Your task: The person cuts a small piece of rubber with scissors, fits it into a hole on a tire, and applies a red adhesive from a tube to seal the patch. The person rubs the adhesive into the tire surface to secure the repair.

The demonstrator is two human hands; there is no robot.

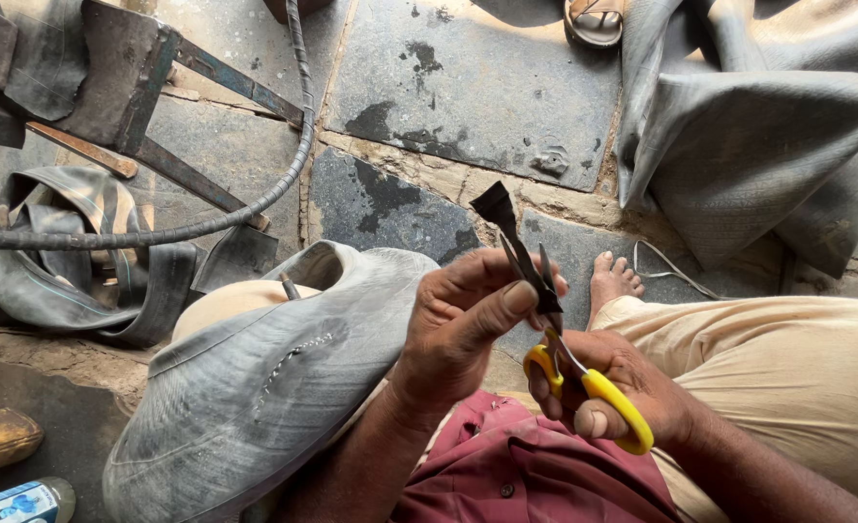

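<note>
My left hand (pixel 463 320) pinches a small dark rubber strip (pixel 500 209) between thumb and fingers, holding it upright. My right hand (pixel 623 387) grips yellow-handled scissors (pixel 594 387), whose blades point up and close on the strip just above my left thumb. A large grey inner tube (pixel 255 387) with a roughened patch lies draped over my left knee, right beside my left hand. My bare foot (pixel 611 279) rests on the stone floor beyond the hands.
Another folded grey inner tube (pixel 749 145) lies at the upper right. A coiled hose (pixel 206 225), a metal frame (pixel 138 87) and more rubber (pixel 71 261) are at the left. A sandal (pixel 594 21) sits at the top; a bottle (pixel 22 504) at the bottom left.
</note>
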